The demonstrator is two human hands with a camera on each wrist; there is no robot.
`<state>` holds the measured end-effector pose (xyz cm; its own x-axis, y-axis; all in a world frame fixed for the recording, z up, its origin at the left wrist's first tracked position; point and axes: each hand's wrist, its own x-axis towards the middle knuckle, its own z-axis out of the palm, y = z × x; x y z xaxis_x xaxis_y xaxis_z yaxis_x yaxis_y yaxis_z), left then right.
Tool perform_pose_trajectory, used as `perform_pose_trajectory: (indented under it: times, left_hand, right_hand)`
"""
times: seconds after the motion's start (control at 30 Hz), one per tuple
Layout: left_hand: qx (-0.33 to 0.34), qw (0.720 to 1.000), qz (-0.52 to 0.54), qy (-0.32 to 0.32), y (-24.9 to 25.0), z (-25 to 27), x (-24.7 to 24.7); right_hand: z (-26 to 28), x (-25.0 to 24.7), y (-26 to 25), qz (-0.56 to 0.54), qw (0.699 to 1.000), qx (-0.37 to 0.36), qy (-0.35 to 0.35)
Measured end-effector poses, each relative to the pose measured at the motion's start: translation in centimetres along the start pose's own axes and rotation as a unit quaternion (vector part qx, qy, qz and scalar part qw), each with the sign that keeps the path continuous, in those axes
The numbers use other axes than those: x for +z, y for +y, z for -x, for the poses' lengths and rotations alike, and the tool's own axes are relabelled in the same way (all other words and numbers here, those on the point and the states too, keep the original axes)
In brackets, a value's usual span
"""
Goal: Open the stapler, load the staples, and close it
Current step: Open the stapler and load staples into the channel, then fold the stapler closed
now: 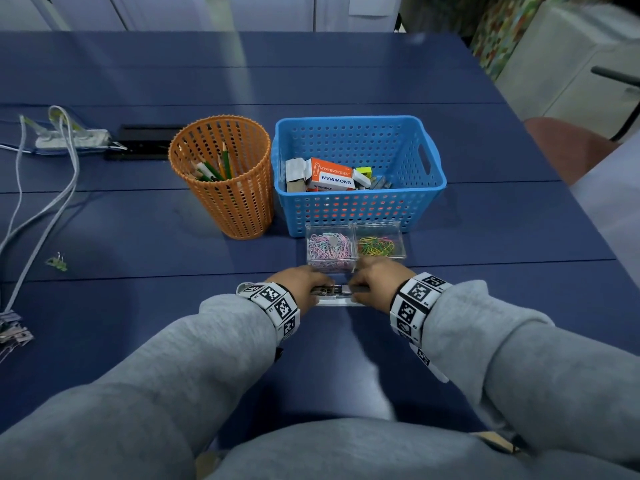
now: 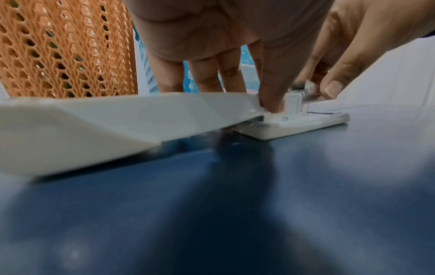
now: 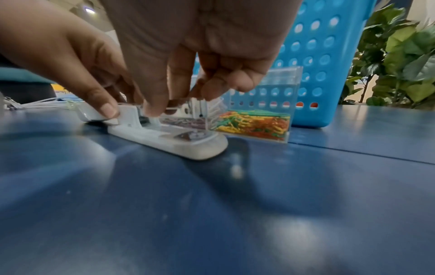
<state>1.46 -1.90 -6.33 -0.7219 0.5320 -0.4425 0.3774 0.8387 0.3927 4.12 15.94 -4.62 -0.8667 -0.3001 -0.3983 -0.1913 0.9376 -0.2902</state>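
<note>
A white stapler (image 1: 337, 301) lies on the blue table between my two hands, swung wide open. Its lid (image 2: 94, 121) is folded back flat to the left, and its base (image 3: 179, 144) points right. My left hand (image 1: 308, 284) grips the hinge end, thumb (image 2: 270, 100) pressed on the joint. My right hand (image 1: 369, 282) pinches the metal magazine (image 1: 329, 289) from above with thumb (image 2: 332, 89) and fingertips (image 3: 155, 109). Whether a staple strip is in that pinch is hidden.
A clear two-part box of paper clips (image 1: 355, 247) stands just behind the hands, touching the blue basket (image 1: 360, 209) that holds small boxes. An orange pencil cup (image 1: 221, 174) stands left of the basket. Cables (image 1: 41, 209) and binder clips (image 1: 14, 330) lie far left.
</note>
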Motion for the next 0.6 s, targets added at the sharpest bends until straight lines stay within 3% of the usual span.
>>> perform_pose_trajectory:
  times: [0.13, 0.33, 0.47, 0.6]
  left_hand:
    - [-0.005, 1.000, 0.015, -0.003, -0.8, 0.3, -0.2]
    - [-0.080, 0.997, -0.008, -0.002, -4.4, 1.9, -1.0]
    - [-0.118, 0.993, -0.014, 0.022, -6.4, 3.3, -1.5]
    - [-0.098, 0.990, 0.069, 0.080, -6.2, 4.1, -2.6]
  right_hand:
    - [0.4, 0.2, 0.6, 0.010, 1.000, 0.021, -0.004]
    - [1.3, 0.9, 2.0, -0.058, 0.996, 0.067, -0.004]
    - [1.5, 1.5, 2.5, -0.119, 0.988, 0.094, 0.017]
    - [1.7, 2.1, 3.0, -0.171, 0.978, 0.115, 0.036]
